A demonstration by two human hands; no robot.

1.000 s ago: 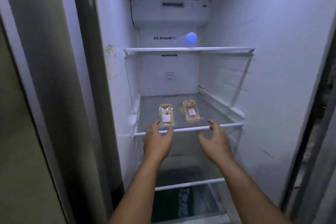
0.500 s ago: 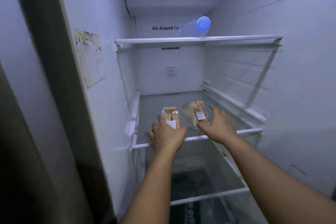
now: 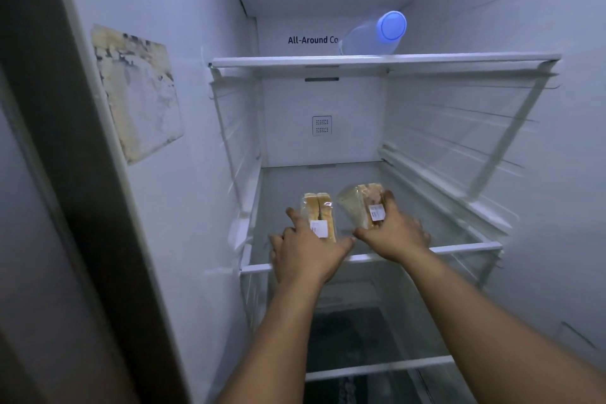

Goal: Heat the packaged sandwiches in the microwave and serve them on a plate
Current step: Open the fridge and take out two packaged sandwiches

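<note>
Both hands close on packs: left hand (image 3: 306,254) grasps the left sandwich (image 3: 319,216), right hand (image 3: 392,233) grips the right sandwich (image 3: 362,205), tilted, on the fridge shelf (image 3: 465,248). Slippery wrap could slide from either grip. Count: 2 sandwiches, 1 bottle (image 3: 373,34) above.

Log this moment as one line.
stage: fetching | left hand: on left sandwich pack | right hand: gripping right sandwich pack | location: fridge shelf
</note>
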